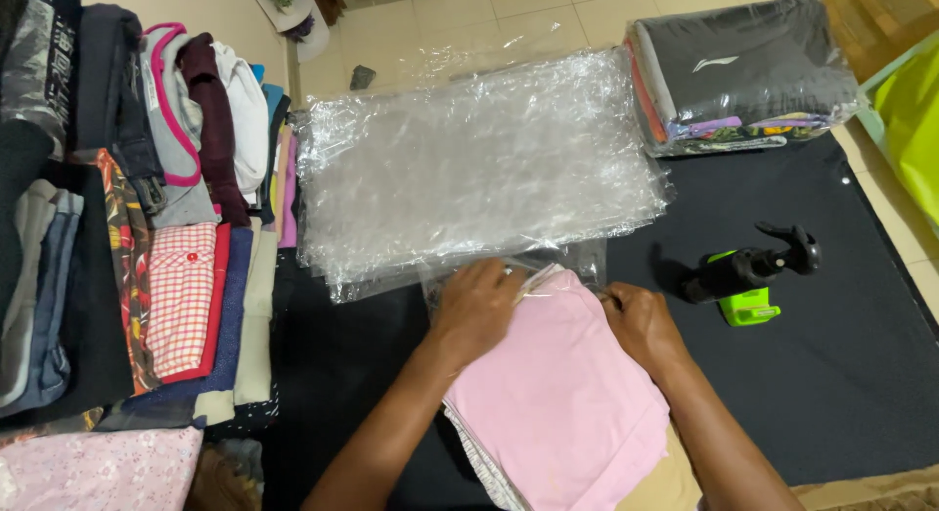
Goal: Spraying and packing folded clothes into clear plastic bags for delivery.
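Folded pale-pink garment (562,394), smooth, flat

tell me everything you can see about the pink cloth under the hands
The pink cloth is a folded, plain, soft-looking fabric lying flat on the dark mat, atop a patterned white piece. Its far edge sits at a clear plastic bag's mouth. The left hand presses its far-left corner; the right hand grips its far-right corner.
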